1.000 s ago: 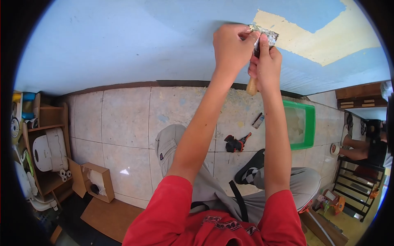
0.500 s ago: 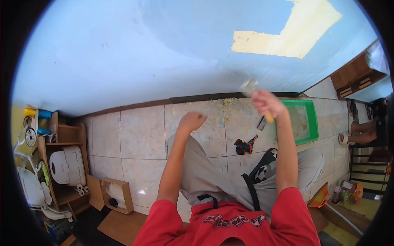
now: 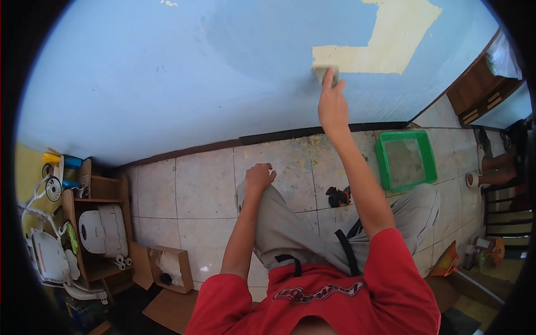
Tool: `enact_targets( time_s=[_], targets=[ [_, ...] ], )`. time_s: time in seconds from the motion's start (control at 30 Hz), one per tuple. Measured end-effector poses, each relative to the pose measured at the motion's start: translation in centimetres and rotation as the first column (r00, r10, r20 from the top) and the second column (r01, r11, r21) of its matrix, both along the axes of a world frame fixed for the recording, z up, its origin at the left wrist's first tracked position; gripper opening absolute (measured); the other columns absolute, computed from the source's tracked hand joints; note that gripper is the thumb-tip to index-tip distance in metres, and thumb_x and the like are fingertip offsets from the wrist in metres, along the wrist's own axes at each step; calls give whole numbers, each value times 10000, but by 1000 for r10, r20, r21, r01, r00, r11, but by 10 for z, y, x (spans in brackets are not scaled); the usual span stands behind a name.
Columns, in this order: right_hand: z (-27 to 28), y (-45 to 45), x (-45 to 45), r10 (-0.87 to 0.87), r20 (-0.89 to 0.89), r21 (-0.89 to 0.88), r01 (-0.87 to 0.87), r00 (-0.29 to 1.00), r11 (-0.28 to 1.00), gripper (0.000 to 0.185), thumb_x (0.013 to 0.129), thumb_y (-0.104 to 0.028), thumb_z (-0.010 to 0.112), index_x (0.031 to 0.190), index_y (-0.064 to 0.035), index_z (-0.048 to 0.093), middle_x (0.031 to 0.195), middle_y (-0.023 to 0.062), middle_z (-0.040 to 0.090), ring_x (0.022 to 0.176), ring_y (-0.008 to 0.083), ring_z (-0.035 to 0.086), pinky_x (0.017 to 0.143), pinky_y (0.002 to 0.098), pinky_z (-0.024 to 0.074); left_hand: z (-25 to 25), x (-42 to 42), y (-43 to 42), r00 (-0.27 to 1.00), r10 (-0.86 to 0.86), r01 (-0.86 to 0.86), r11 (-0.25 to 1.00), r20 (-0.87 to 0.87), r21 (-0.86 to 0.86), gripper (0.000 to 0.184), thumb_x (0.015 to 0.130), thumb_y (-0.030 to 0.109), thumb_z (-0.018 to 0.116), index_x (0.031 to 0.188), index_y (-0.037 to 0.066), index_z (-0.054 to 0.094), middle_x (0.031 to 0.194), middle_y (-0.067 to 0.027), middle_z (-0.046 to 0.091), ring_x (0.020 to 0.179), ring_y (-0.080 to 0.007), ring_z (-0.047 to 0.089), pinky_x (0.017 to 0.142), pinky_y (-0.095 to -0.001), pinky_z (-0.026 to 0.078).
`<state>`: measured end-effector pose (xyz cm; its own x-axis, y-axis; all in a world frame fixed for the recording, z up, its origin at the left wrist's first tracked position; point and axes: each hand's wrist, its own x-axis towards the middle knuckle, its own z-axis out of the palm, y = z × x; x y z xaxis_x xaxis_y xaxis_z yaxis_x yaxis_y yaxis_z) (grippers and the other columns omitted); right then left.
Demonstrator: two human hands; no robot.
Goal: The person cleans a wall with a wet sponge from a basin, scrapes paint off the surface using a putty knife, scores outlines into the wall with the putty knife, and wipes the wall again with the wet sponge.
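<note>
My right hand [image 3: 333, 109] is raised to the wall, closed on a scraper [image 3: 324, 72] with a flat metal blade. The blade meets the wall at the lower left corner of a bare cream patch [image 3: 357, 58] in the blue paint [image 3: 167, 78]. Most of the handle is hidden in my palm. Over my left knee lies my left hand [image 3: 260, 177], its fingers loosely bent and a little apart, with nothing visible in them. Flakes of paint [image 3: 315, 148] are scattered along the foot of the wall.
A green tub [image 3: 382, 162] stands on the tiles to the right. Near my legs lies a dark and orange object [image 3: 338, 196]. Shelves [image 3: 103, 195] and an opened cardboard box [image 3: 178, 268] are at the left. Another person's legs [image 3: 497, 170] show at the right edge.
My right hand has swung up and left from above the floor to the wall, bringing the scraper to the patch's edge. My left hand has settled lower onto the knee.
</note>
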<state>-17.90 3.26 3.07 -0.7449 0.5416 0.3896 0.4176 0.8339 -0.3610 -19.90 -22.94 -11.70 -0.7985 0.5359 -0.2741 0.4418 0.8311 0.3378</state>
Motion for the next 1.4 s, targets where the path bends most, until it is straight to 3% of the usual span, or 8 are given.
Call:
enact_targets(
  time_s=[0.1,0.37,0.53,0.77,0.83,0.87,1.07,1.4],
  targets=[
    [-53,-7,31,36,300,-54,-21,953,998,676,877,55,495,1511,36,261,1119,291,469,683,398,649,617,457,558,-1,2,-1,1000,23,-23,1000,-8,14,319,866,362,642,1056,126,739,970,-148,731,892,-336,707,831,-454,553],
    [71,5,-9,1,-130,87,11,991,996,609,892,24,487,1477,48,320,1091,266,494,797,406,653,647,467,559,10,-1,12,1000,-2,1,999,-29,-35,318,865,357,639,1071,136,736,960,-73,752,907,-290,712,828,-441,556],
    [-101,3,67,194,596,-215,-78,779,973,437,898,-37,523,1325,56,507,1283,340,545,1133,455,605,918,507,518,2,2,6,1000,-4,5,997,3,-81,325,872,366,635,1091,146,730,975,-59,752,942,-275,707,865,-431,539],
    [6,76,35,508,-87,-699,-416,857,582,230,949,-173,544,1028,41,576,829,267,647,754,447,626,696,479,496,-5,-10,32,984,-41,33,998,172,49,399,890,422,645,1155,132,714,1022,-143,733,1006,-298,690,880,-480,521],
    [41,86,12,445,15,-260,-426,895,866,305,979,-270,540,993,34,568,783,272,638,740,474,602,668,502,486,-36,-27,76,947,-68,-125,824,315,553,425,956,420,614,1180,67,690,1008,-69,737,961,-207,706,873,-343,525],
    [58,89,4,406,22,-183,-395,914,900,364,996,-337,541,962,24,569,756,275,627,747,478,607,661,516,488,37,-14,108,726,-193,-446,597,660,666,472,1013,417,545,1279,35,625,1142,-74,691,1037,-207,677,919,-337,509],
    [96,103,-20,312,134,246,-336,941,909,335,995,-358,538,931,-38,616,734,200,670,707,405,670,610,483,539,140,-33,242,535,-632,-807,-186,560,561,588,1023,367,539,1413,-52,401,1417,-173,497,1293,-294,522,1098,-445,451],
    [94,71,-27,208,179,476,-270,962,837,243,959,-249,587,871,-23,588,677,170,670,622,321,705,540,377,561,136,-62,270,455,-766,-885,-333,454,325,260,1027,239,547,1188,47,616,1197,-48,662,1112,-129,634,962,-251,547]
  ],
)
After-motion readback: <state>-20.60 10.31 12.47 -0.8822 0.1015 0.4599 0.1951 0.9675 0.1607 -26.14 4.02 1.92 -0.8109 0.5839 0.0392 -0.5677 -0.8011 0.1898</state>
